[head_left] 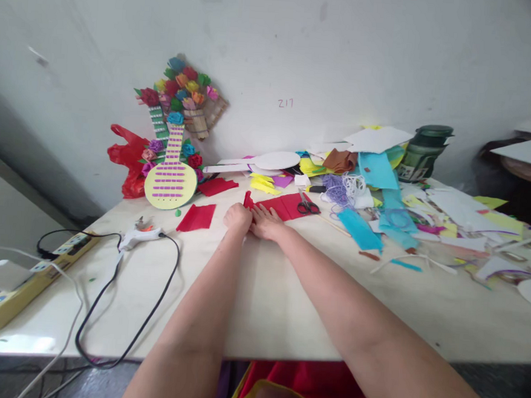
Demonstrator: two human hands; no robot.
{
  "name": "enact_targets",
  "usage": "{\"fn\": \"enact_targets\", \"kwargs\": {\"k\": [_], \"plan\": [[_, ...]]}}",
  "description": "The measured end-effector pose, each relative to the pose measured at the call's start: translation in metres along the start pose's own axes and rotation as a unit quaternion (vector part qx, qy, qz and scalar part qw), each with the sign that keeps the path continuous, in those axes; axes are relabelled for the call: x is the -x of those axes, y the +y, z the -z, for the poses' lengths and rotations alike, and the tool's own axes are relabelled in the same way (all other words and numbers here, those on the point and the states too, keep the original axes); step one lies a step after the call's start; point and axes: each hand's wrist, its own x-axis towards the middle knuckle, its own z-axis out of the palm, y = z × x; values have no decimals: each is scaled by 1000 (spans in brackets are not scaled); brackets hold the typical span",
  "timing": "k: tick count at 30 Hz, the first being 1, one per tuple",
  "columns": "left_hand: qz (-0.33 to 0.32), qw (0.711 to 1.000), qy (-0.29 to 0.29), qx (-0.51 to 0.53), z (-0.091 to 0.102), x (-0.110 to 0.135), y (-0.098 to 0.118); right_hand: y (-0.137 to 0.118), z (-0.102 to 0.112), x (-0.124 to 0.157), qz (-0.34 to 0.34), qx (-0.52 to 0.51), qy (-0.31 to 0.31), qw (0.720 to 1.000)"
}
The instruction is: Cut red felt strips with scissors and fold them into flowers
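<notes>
A strip of red crepe paper [287, 206] lies on the table in front of me, its left end crumpled. My left hand [237, 217] is closed at that crumpled end, its fingertips curled out of sight against the paper. Beside it, my right hand [267, 222] rests on the strip with the fingers stretched out over it. Black-handled scissors [308, 207] lie across the strip's right end. Two cut pieces of the same red paper, one nearer [196, 217] and one farther back [219, 186], are left of my hands.
To the left are a glue gun [141, 235] with a looping black cord and a yellow power strip [36, 286]. A yellow paper guitar [171, 183] with paper flowers leans at the back. Paper scraps, purple yarn [337, 190] and a green bottle [421, 154] crowd the right.
</notes>
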Motion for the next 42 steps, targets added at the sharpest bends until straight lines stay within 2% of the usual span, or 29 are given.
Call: {"fn": "enact_targets", "kwargs": {"k": [2,4,7,9,15,26,32,36,42], "plan": [[-8,999,-6,-31,0,0,-2,6,8,1,11,-39,-28,999],[-16,999,-7,-43,-1,-2,-4,13,17,2,33,-95,-26,995],[-17,999,-5,-43,-4,-5,-7,20,26,6,32,-187,29,981],[-16,999,-3,-38,-6,-7,-8,23,28,7,33,-211,66,975],[-23,1000,4,-20,-8,-9,-12,29,20,2,31,-178,116,977],[-42,999,12,14,-4,-10,-18,33,9,-7,22,-96,109,989],[-58,998,11,36,-4,-11,-20,36,4,-13,28,-95,126,987],[-58,996,4,60,-3,-13,-22,37,0,-16,27,-125,167,978],[-45,994,-2,103,-2,-18,-27,35,5,-15,16,-186,274,943]]}}
